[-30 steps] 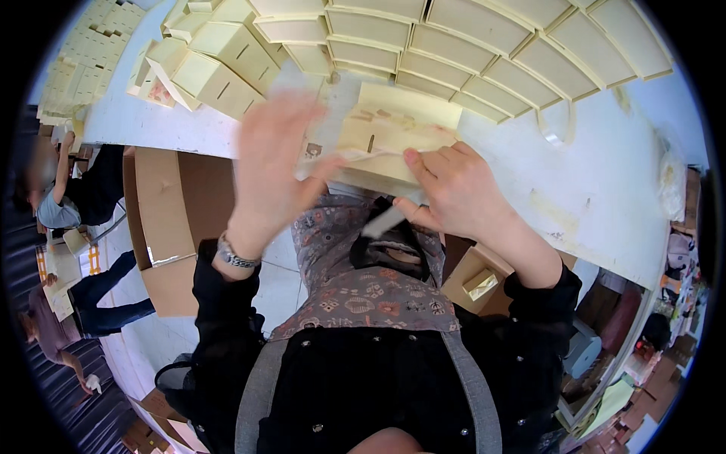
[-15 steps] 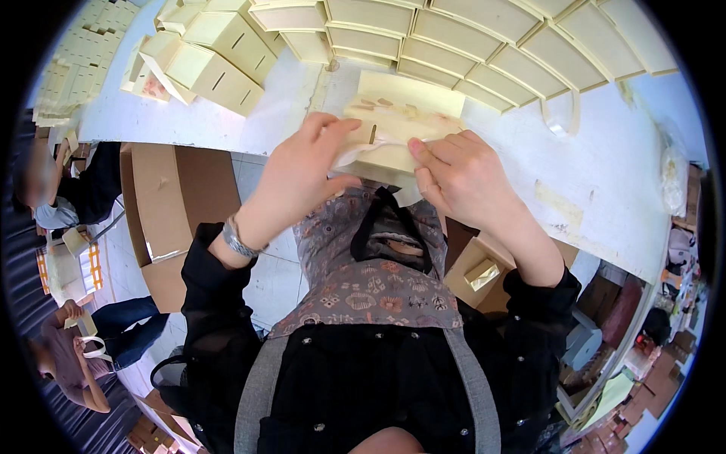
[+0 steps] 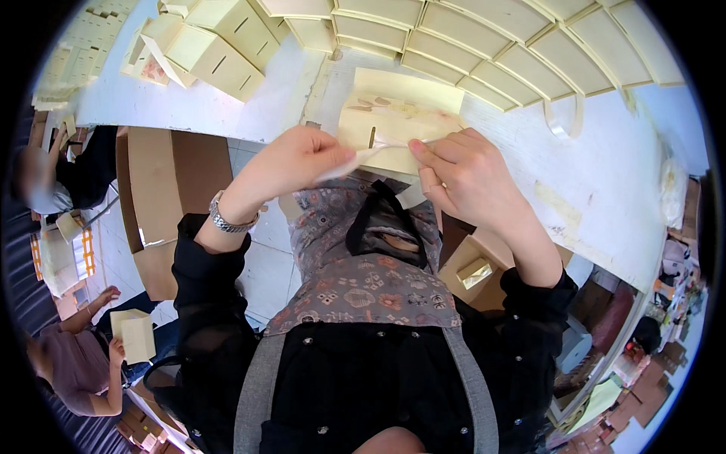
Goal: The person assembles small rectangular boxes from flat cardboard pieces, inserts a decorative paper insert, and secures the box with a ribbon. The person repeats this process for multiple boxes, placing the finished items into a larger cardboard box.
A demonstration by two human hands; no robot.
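A cream cardboard box (image 3: pixel 401 125) with a faint floral print lies on the white table in front of me. Near its left end is a dark narrow slot (image 3: pixel 372 137). A white ribbon (image 3: pixel 367 153) runs across the box by the slot. My left hand (image 3: pixel 299 160) is closed on the ribbon's left end, with thumb and fingers pinched together. On the box's near right part rests my right hand (image 3: pixel 473 178), its thumb and fingertips pressed together on the ribbon's other part. What lies under the right fingers is hidden.
Cream boxes (image 3: pixel 518 64) are stacked along the table's far side, with more slotted boxes (image 3: pixel 219 64) at the far left. An open brown carton (image 3: pixel 155 181) stands left of me, another carton (image 3: pixel 454 265) below the table. At lower left, a person holds a cream box (image 3: pixel 136 337).
My left hand has gone from spread fingers to a pinch on the ribbon, drawing it out leftward. The right hand stays nearly in place. The person at lower left has shifted their box.
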